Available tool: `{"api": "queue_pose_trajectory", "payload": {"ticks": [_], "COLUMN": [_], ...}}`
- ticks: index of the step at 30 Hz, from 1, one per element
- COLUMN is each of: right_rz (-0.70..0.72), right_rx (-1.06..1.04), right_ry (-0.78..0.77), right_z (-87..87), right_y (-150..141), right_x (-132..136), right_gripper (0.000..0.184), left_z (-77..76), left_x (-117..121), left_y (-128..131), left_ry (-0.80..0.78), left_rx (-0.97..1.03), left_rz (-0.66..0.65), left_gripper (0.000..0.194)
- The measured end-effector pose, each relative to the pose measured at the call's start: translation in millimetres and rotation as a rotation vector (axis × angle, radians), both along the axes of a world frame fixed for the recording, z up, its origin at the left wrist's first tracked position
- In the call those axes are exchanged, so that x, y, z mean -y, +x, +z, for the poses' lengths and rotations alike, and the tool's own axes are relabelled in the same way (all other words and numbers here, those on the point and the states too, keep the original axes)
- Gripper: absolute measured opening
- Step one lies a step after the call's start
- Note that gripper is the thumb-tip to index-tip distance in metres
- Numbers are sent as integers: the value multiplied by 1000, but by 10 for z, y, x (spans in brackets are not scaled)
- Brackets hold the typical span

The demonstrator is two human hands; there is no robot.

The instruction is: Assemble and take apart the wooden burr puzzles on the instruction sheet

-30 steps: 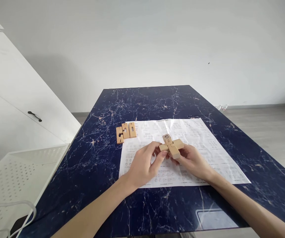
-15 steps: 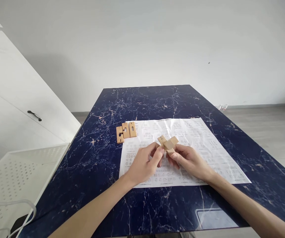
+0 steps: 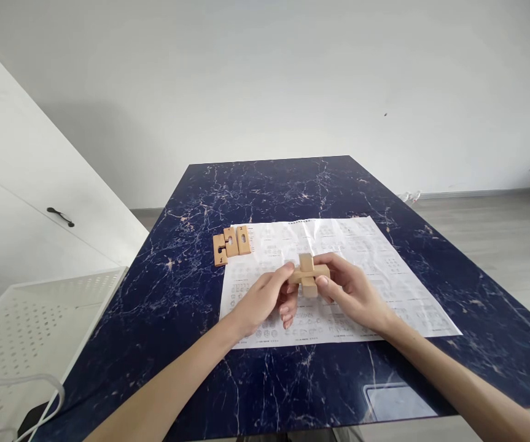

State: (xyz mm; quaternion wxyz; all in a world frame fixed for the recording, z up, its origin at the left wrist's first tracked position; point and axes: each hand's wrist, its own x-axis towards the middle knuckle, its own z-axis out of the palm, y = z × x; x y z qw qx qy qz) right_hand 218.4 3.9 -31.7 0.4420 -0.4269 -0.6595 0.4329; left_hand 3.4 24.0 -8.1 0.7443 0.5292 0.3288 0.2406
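Compared with the earlier frames, the wooden cross [image 3: 307,264] is turned: its marked face no longer shows, and its bars now lie more squarely to the viewer. The three slotted blocks [image 3: 231,249] stay together at the corner of the printed sheet [image 3: 384,294]. The cross is between the two hands, above this sheet on the bench [image 3: 269,190]. The left hand [image 3: 267,298] pinches its left end, with lower fingers hanging loose; the right hand [image 3: 354,294] grips the right end. In my judgement, a bar could slide out if the hands pull unevenly, because the joint may be loose. About containers: the white cabinet [image 3: 38,159] is closed, so its contents are hidden. Beside it, a white perforated bin [image 3: 20,331] has a cable [image 3: 43,379] across it.
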Motion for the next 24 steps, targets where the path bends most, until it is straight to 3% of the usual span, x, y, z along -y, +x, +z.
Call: {"api": "queue_pose_trajectory", "payload": {"ticks": [5,8,11,24], "right_rz": [-23,-26,-12,84], "right_rx": [-2,-11,-21,-98], "right_ry": [-73,-106,-115,-167], "right_z": [10,4,13,64], "right_y": [12,12,-2,-37], "right_x": [-5,-4,5,23], "right_gripper": [35,35,36,43], "left_z": [48,57,36,-1], "left_x": [75,103,105,132], "left_y": [11,11,12,48], "left_ry": [282,531,681,696], "left_rx": [-212,-364,-482,-456], "left_rz": [22,77,99,162], "left_gripper": [62,56,49,43]}}
